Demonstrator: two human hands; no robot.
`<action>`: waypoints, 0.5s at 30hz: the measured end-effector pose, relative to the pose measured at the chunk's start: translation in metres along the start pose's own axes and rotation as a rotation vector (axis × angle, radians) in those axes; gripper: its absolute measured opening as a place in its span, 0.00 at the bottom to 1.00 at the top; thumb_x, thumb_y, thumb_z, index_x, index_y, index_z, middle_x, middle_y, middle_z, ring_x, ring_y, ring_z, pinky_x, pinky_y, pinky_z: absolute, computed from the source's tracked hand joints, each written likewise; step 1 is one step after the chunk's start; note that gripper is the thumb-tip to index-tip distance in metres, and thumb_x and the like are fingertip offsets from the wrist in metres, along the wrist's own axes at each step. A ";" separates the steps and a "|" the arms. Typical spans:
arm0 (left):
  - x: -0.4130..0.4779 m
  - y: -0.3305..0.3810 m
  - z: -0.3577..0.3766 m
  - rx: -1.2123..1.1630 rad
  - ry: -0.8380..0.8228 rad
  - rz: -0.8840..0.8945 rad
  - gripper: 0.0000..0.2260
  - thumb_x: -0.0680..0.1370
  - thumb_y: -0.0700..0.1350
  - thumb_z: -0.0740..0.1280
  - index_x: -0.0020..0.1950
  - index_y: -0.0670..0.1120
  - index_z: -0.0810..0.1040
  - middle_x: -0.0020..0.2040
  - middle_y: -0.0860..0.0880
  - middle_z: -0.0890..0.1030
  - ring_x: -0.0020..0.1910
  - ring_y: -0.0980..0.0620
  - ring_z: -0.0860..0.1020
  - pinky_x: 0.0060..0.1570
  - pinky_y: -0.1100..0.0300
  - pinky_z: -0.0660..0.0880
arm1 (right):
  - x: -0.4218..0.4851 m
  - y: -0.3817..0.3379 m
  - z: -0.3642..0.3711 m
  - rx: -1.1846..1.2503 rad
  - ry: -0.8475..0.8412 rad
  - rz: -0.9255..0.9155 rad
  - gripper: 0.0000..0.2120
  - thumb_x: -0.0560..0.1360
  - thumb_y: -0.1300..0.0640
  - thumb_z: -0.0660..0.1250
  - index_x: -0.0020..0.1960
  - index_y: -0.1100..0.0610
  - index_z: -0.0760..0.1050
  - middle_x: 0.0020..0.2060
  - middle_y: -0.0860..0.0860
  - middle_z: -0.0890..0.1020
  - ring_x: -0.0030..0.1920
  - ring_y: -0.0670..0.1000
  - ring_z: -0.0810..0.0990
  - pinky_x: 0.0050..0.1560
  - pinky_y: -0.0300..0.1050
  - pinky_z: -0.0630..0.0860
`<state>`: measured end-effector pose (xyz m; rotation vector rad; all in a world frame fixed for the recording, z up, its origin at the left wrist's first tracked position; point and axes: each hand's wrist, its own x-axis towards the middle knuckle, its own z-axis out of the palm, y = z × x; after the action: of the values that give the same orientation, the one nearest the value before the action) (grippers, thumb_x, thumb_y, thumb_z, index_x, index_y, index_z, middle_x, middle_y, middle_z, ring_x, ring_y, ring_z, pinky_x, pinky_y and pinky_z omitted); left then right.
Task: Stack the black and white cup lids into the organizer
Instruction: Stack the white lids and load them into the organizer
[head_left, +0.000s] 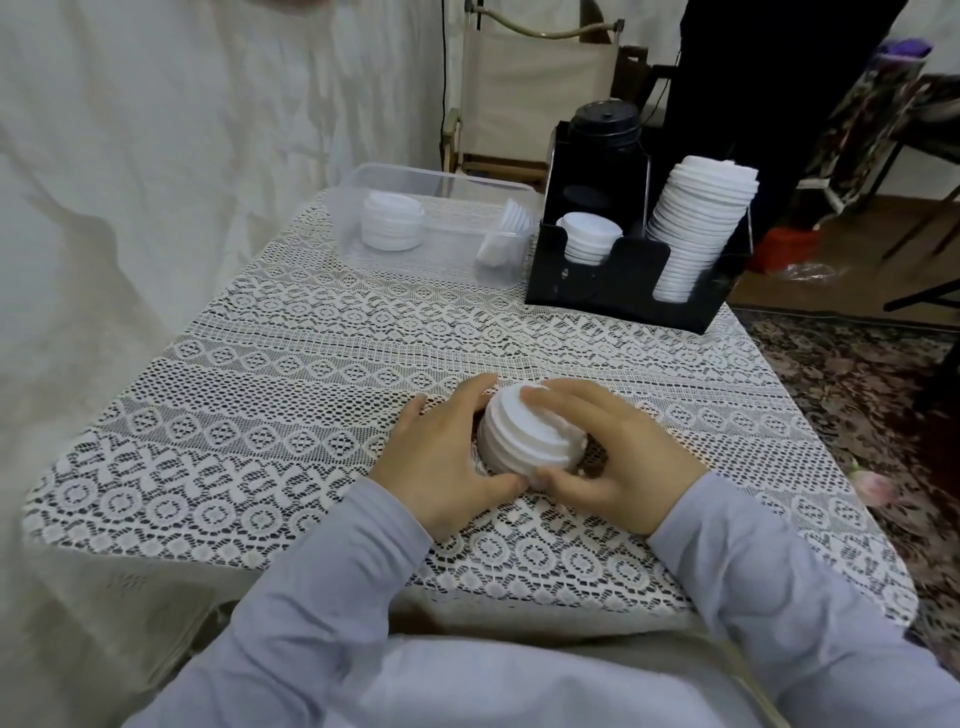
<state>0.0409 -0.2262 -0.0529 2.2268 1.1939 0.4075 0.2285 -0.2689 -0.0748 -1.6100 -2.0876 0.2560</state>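
Note:
A short stack of white cup lids (519, 436) sits on the lace tablecloth in front of me. My left hand (441, 462) cups its left side, thumb at the front. My right hand (613, 457) curls over the top and right side, thumb at the front edge. The black organizer (628, 275) stands at the far right of the table. Its right slot holds a tall stack of white lids (696, 223), its front left slot a short white stack (589, 236), and its back slot a stack of black lids (602, 124).
A clear plastic bin (441, 218) at the far middle holds a small stack of white lids (392, 218) and some more leaning at its right end. A chair stands behind the table. The table's right edge drops to a patterned carpet.

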 end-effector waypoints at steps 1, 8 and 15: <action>0.000 0.000 0.000 0.006 0.000 0.000 0.42 0.69 0.58 0.71 0.75 0.55 0.50 0.71 0.58 0.67 0.67 0.59 0.59 0.71 0.57 0.45 | -0.001 0.001 -0.003 0.107 0.017 0.064 0.31 0.67 0.37 0.63 0.69 0.44 0.66 0.64 0.46 0.71 0.62 0.48 0.71 0.65 0.51 0.70; 0.000 -0.003 0.001 0.038 0.001 -0.002 0.43 0.69 0.57 0.73 0.75 0.55 0.50 0.72 0.58 0.65 0.71 0.56 0.59 0.72 0.55 0.43 | -0.012 0.018 -0.026 0.272 0.170 0.245 0.30 0.68 0.51 0.75 0.66 0.44 0.66 0.61 0.46 0.70 0.62 0.47 0.70 0.67 0.52 0.68; 0.002 -0.005 0.005 0.037 0.088 0.033 0.46 0.64 0.62 0.74 0.75 0.53 0.54 0.70 0.56 0.68 0.65 0.59 0.63 0.72 0.49 0.54 | 0.001 -0.019 -0.008 0.201 0.025 0.196 0.35 0.64 0.46 0.76 0.67 0.40 0.65 0.64 0.46 0.69 0.64 0.47 0.68 0.70 0.48 0.64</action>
<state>0.0413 -0.2243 -0.0594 2.2836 1.2210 0.5051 0.2159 -0.2744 -0.0592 -1.6841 -1.8223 0.4934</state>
